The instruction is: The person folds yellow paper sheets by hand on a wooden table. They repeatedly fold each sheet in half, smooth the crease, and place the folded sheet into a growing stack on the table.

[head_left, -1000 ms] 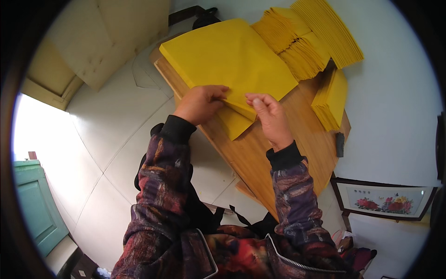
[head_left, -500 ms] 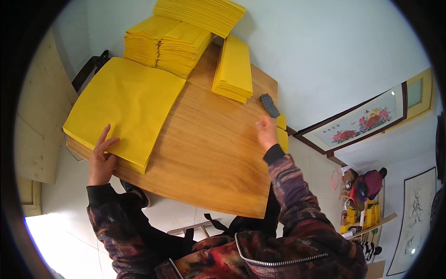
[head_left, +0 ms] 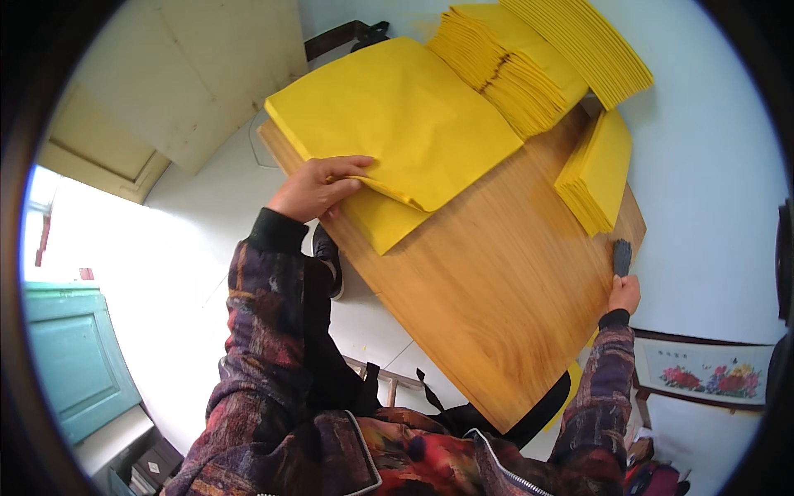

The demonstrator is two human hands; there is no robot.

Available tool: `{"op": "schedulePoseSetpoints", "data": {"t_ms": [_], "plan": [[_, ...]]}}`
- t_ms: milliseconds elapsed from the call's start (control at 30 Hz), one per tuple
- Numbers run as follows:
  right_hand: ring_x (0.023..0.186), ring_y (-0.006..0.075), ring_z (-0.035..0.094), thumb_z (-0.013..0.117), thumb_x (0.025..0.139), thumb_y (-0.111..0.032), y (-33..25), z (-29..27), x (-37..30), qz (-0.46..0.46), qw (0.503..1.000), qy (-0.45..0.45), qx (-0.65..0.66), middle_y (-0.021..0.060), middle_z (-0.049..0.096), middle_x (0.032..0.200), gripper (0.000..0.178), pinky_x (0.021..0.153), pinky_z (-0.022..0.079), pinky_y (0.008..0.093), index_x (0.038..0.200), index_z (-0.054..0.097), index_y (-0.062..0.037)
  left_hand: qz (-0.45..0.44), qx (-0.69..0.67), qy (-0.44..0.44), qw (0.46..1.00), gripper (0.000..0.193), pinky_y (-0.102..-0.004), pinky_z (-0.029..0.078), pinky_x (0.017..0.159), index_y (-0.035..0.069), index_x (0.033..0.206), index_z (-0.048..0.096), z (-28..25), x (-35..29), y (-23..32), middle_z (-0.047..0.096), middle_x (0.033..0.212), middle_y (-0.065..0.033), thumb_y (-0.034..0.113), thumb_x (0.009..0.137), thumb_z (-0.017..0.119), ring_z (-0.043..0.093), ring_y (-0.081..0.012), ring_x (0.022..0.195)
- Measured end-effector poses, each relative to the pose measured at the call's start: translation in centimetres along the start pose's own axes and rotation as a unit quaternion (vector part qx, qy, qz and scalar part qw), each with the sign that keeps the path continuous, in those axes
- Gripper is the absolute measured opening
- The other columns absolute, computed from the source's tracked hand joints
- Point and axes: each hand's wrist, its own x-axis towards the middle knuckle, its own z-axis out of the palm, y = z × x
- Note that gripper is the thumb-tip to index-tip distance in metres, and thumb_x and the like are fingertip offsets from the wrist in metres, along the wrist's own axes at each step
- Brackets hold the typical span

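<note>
My left hand (head_left: 318, 188) is closed on the near edge of the top yellow fabric sheet (head_left: 413, 107), fingers above it. That edge is lifted and curled, and another yellow layer shows beneath. The sheets lie in a stack at the far left of the wooden table (head_left: 488, 298). At the table's right edge my right hand (head_left: 625, 294) is closed at the near end of a small dark grey bundle of strips (head_left: 622, 255). The rest of the bundle sticks out beyond the fist. My fingertips there are hidden.
Thick piles of folded yellow fabric (head_left: 529, 74) stand at the back against the wall. A narrower folded yellow stack (head_left: 597, 178) lies nearer, by the right corner. A framed flower picture (head_left: 703, 372) is on the right, a turquoise cabinet (head_left: 78, 360) at the lower left.
My view has turned left. My left hand has gone from resting on the yellow stack to lifting its top sheet's edge. My right hand has reached the grey bundle.
</note>
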Motion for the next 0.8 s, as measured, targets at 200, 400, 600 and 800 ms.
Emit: {"op": "schedulePoseSetpoints", "data": {"t_ms": [200, 400, 600, 800], "plan": [[0.073, 0.0155, 0.056, 0.06, 0.087, -0.006, -11.2, -6.1, -4.5, -0.085, 0.965, 0.004, 0.249, 0.0046, 0.059, 0.076, 0.004, 0.068, 0.045, 0.0286, 0.084, 0.059, -0.0035, -0.005, -0.009, -0.015, 1.0, 0.03, -0.0185, 0.047, 0.048, 0.007, 0.125, 0.061, 0.2, 0.5, 0.7, 0.066, 0.102, 0.0012, 0.01, 0.097, 0.052, 0.049, -0.0037, 0.05], [0.088, 0.026, 0.06, 0.064, 0.087, -0.009, -32.3, -10.3, -10.2, -0.287, 0.84, -0.158, 0.432, 0.0137, 0.063, 0.093, 0.013, 0.075, 0.049, 0.0312, 0.096, 0.064, 0.0003, -0.012, -0.012, -0.009, 1.0, 0.031, -0.0206, 0.047, 0.05, 0.006, 0.125, 0.061, 0.3, 0.3, 0.1, 0.065, 0.089, 0.0008, 0.014, 0.096, 0.055, 0.049, -0.0044, 0.052], [0.082, 0.0221, 0.056, 0.063, 0.087, -0.008, -40.3, -10.3, -9.5, -0.332, 0.788, -0.228, 0.465, 0.0107, 0.059, 0.086, 0.011, 0.07, 0.046, 0.029, 0.093, 0.061, 0.0007, 0.059, -0.006, 0.01, 0.998, 0.029, -0.0222, 0.049, 0.055, 0.0, 0.119, 0.062, 0.5, 0.6, -0.6, 0.067, 0.104, -0.0036, 0.012, 0.093, 0.058, 0.053, -0.0077, 0.056], [0.067, 0.0095, 0.043, 0.062, 0.089, -0.007, -39.7, -8.9, -8.5, -0.245, 0.753, -0.331, 0.513, -0.0004, 0.047, 0.073, 0.015, 0.06, 0.038, 0.025, 0.08, 0.052, -0.0014, 0.055, 0.03, 0.009, 0.998, 0.024, -0.0237, 0.05, 0.055, 0.0, 0.111, 0.064, 0.3, 0.2, -0.1, 0.067, 0.102, -0.0064, 0.009, 0.09, 0.057, 0.056, -0.0101, 0.057]]}}
